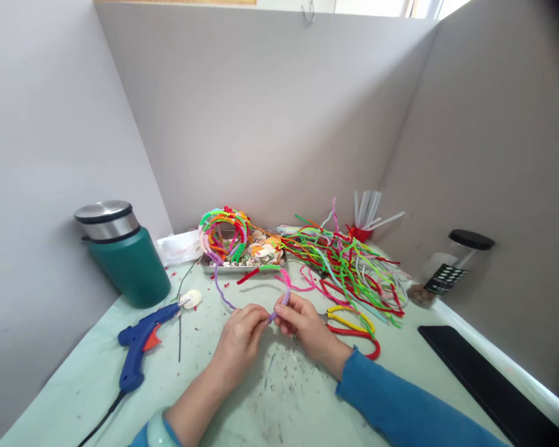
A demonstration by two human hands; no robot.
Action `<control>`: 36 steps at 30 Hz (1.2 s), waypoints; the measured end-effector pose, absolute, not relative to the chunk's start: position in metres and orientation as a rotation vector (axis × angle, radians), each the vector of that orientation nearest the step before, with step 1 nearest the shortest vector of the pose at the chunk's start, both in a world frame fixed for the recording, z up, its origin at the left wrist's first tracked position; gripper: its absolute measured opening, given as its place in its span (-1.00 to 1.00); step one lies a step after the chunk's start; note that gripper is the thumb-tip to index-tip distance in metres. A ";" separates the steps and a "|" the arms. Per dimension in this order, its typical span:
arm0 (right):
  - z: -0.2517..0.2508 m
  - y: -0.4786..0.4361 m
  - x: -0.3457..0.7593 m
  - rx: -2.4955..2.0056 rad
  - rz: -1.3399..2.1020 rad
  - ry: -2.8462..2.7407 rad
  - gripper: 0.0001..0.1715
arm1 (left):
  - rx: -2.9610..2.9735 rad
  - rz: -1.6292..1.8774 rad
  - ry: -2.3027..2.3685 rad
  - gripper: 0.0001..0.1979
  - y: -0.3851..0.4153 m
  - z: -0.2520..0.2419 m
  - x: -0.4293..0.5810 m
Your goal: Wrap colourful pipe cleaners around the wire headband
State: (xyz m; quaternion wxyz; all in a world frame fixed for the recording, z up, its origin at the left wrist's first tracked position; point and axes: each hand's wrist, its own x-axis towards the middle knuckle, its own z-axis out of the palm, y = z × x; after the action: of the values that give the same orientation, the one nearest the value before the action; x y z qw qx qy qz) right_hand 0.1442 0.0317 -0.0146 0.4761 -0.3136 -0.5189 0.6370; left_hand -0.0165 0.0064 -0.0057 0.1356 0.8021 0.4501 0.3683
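Foreground, head view: my blue right sleeve [400, 397] and the pale bangle [157, 429] on my left wrist. My left hand [243, 332] and right hand [304, 320] pinch the purple part of a multicoloured fuzzy strip [287, 285], close together above the table [289, 400], presumably to steady its winding. Scissors [376, 349] lie beside my right hand, apparently for easy reach; the glue gun [142, 341] (nozzle at a pale disc [194, 298]) rests leftward, probably clear of my wrists.

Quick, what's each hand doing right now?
Left hand: closed, pinching the fuzzy strip where it's purple.
Right hand: closed, holding the same fuzzy strip.
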 end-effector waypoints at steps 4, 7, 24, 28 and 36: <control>-0.012 0.030 0.145 -0.770 1.515 -1.316 -0.78 | 2.214 0.974 1.316 -0.81 0.004 -0.003 -0.016; -0.012 0.031 0.145 -0.757 1.522 -1.308 -0.77 | 2.134 0.965 1.278 -0.82 0.003 -0.001 -0.016; -0.013 0.031 0.144 -0.712 1.607 -1.256 -0.75 | 2.268 1.137 1.302 -0.93 0.003 -0.002 -0.014; -0.013 0.032 0.144 -0.706 1.625 -1.213 -0.76 | 2.262 1.155 1.227 -0.90 0.003 0.000 -0.015; -0.013 0.033 0.144 -0.709 1.622 -1.226 -0.75 | 2.242 1.143 1.239 -0.85 0.003 0.001 -0.017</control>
State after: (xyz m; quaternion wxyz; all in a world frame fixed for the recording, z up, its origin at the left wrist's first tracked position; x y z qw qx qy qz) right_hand 0.1438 0.0327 -0.0135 0.4743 -0.2899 -0.5012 0.6632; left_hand -0.0170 0.0035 0.0014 0.1675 0.7879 0.4356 0.4018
